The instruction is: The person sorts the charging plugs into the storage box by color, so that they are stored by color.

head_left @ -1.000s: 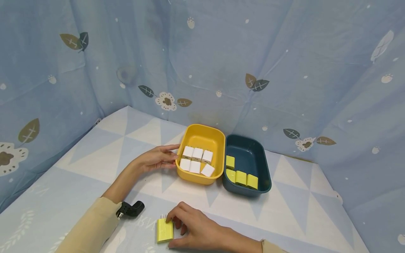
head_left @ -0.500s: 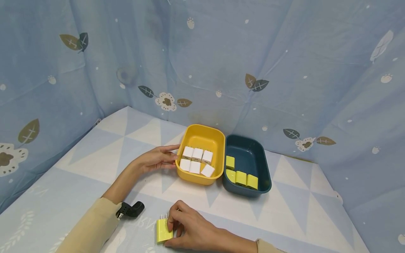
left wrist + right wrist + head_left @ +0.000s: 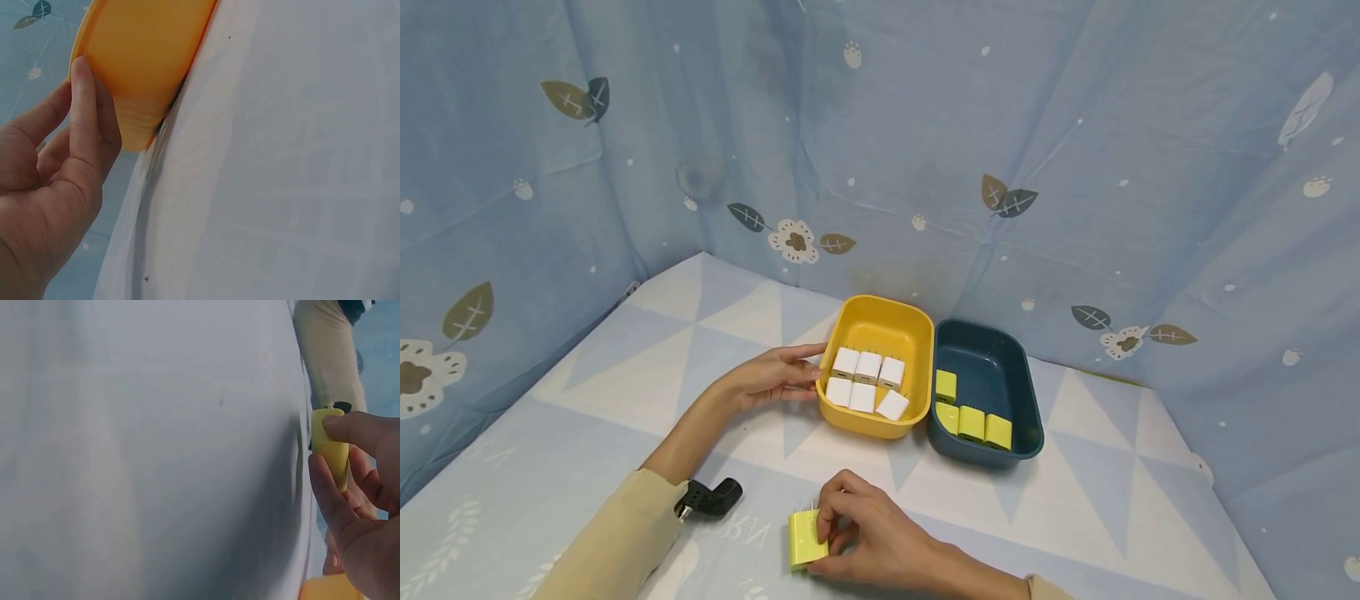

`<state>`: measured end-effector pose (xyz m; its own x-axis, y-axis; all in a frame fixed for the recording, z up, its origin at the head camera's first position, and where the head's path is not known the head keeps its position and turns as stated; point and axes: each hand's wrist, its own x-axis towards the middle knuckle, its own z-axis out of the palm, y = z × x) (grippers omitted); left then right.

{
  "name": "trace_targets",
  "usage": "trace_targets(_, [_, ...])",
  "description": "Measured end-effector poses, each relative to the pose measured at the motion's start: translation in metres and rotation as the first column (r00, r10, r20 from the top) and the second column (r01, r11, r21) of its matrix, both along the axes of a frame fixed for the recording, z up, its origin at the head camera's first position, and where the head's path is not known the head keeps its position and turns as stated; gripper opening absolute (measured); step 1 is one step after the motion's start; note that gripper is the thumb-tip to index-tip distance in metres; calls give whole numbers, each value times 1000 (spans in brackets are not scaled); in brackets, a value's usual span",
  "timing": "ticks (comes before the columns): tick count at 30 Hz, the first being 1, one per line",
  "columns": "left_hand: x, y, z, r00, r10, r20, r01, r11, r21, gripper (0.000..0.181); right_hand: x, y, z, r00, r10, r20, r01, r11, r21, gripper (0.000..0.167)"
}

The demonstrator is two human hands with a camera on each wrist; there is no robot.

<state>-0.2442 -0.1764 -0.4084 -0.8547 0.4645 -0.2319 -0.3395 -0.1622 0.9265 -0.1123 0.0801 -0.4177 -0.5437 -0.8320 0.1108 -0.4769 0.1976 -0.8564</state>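
Note:
My left hand [image 3: 771, 377] rests at the near-left side of a yellow bin [image 3: 917, 333], its fairly straight fingers touching the outer wall and rim; the left wrist view shows the same hand [image 3: 59, 169] against the bin wall [image 3: 144, 50]. Several white plug chargers [image 3: 868, 367] lie in that bin. Between thumb and fingers my right hand [image 3: 880, 537] pinches a yellow plug charger [image 3: 805, 537], prongs pointing away from me. In the right wrist view the charger [image 3: 331, 447] sits between the thumb and a finger, raised off the cloth.
A dark blue bin [image 3: 1000, 358] stands against the yellow bin's right side, with several yellow plug chargers [image 3: 972, 422] along its near and left sides. A black camera mount [image 3: 711, 497] sticks out from the left wrist. Patterned curtains [image 3: 895, 150] close off the back and sides.
My right hand has closed its pinch on the yellow charger, then shifted it a little right and away from me. The left hand and both bins have stayed in place.

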Motion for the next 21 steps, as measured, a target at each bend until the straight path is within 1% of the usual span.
trace_targets(3, [0, 0, 1, 1000, 0, 0, 0, 1000, -1, 69, -1, 7, 3, 999, -31, 42, 32, 999, -10, 27])
trace_targets(7, [0, 1, 1, 1000, 2, 3, -2, 1000, 0, 68, -2, 17, 7, 994, -78, 72, 79, 997, -14, 25])
trace_targets(14, [-1, 1, 0, 1000, -3, 6, 3, 1000, 9, 68, -7, 40, 17, 984, -164, 70, 164, 986, 2, 27])
trace_targets(21, [-2, 0, -2, 1000, -9, 12, 8, 1000, 22, 69, -12, 63, 26, 964, -257, 70, 254, 966, 50, 28])
